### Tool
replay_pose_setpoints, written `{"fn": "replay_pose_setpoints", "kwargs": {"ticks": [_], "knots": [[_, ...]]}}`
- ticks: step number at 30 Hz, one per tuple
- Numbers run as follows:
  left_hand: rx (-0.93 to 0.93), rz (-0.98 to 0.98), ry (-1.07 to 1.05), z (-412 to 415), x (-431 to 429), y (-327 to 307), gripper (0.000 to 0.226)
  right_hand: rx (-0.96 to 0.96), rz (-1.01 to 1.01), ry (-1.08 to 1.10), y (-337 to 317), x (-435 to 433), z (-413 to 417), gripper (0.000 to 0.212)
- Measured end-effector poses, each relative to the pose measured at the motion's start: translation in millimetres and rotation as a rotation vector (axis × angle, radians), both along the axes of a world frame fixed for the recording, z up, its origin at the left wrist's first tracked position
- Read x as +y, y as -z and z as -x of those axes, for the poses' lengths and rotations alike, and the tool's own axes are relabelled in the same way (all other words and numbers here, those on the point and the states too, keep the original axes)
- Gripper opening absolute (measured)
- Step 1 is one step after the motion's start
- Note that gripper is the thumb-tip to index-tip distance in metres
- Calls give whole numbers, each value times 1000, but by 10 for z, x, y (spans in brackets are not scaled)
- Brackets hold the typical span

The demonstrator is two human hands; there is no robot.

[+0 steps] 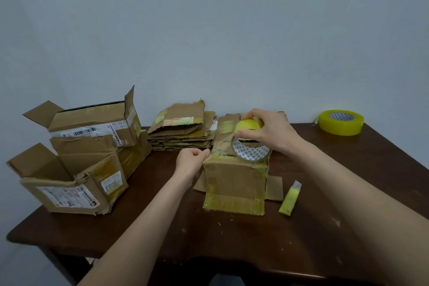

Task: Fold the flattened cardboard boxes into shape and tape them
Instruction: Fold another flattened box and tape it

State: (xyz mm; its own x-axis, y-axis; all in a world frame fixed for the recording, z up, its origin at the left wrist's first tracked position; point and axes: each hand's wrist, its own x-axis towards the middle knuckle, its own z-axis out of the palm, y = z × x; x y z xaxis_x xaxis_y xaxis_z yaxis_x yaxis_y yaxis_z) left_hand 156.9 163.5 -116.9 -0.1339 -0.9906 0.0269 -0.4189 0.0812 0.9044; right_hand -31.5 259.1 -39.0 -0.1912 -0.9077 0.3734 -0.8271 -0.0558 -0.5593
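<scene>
1. The box (234, 183) I am working on stands upright in the middle of the table (348, 193), just in front of the stack of flattened boxes (183, 132), with its lower flaps splayed out on the wood on both sides
2. My right hand (271, 132) is curled over the tape roll (250, 139), thumb on the near rim and fingers over the top, holding it tilted on the box's upper face
3. My left hand (189, 162) is closed into a pinch at the box's top left edge. I take it to be pinching the free tape end, though the clear film is too faint to confirm
4. The cardboard looks worn, creased and light, so I expect it to slide or buckle if I pull hard. I would brace it at a corner or along an edge, where it is stiffest, not mid-panel
5. The tape should be thin, sticky and quick to wrinkle or stick to itself, so it is best kept taut between both hands
6. Old glossy yellow tape patches on the box may feel slick, so bare cardboard should give a surer hold
7. Two finished boxes (92, 127) sit at the left, while a spare roll (340, 122) and a yellow knife (290, 199) lie to the right
</scene>
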Motion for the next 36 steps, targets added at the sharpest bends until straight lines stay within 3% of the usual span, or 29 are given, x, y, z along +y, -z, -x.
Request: {"fn": "replay_pose_setpoints", "kwargs": {"ticks": [2,5,6,8,10,14,17,22,31,36], "knots": [[-85,-36,63,-42,-8,48,33,5,13,17,18,1,-19,56],[-403,19,151,-159,-15,24,59,-22,17,13,30,8,-8,56],[-413,102,152,-173,-28,-7,61,-27,23,0,36,14,-5,57],[-253,282,169,-170,-1,-133,65,-31,46,-18,65,8,8,61],[-128,324,330,-81,77,-303,80,-90,58,23,85,14,18,65],[-369,290,526,168,245,-308,118,-347,15,130,156,88,61,49],[-296,232,486,220,242,-174,122,-588,29,92,271,121,0,35],[-236,308,425,135,165,-150,120,-724,86,58,325,17,-159,33],[-678,561,544,-27,-10,-69,99,-466,49,-122,240,-15,-7,64],[-831,593,592,-51,-44,-74,95,-252,54,-190,122,-36,37,40]]}}
